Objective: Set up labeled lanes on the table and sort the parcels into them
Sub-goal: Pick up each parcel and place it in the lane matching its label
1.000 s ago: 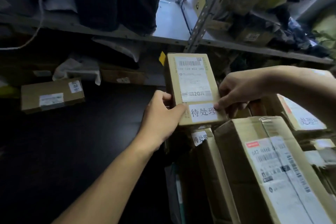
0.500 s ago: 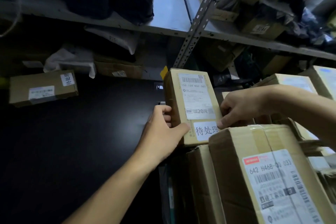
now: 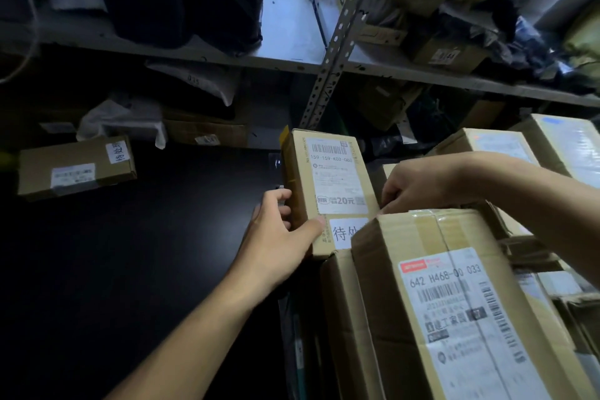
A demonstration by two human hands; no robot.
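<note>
Just left of the big taped carton [image 3: 454,318] that fills the lower right, a small cardboard parcel [image 3: 328,185] stands tilted up on its near end, its printed shipping label facing the camera and a white paper slip with handwritten characters stuck at its lower end, half hidden behind the carton's top edge. The left hand [image 3: 279,243] grips the parcel's left side, thumb pressed on the front face near the slip and fingers curled round the side edge. The right hand [image 3: 418,185] reaches in above the carton with its fingers bent down at the parcel's right edge; the carton hides the fingertips, so I cannot tell whether they pinch the parcel or only steady it. The parcel looks stiff and light, judging by how one hand props it; the cardboard should give decent friction, though the glossy label may be slicker. Holding it by the two long edges seems safest. Far left of the carton, another labelled box [image 3: 76,167] lies flat on the dark table [image 3: 136,269].
</note>
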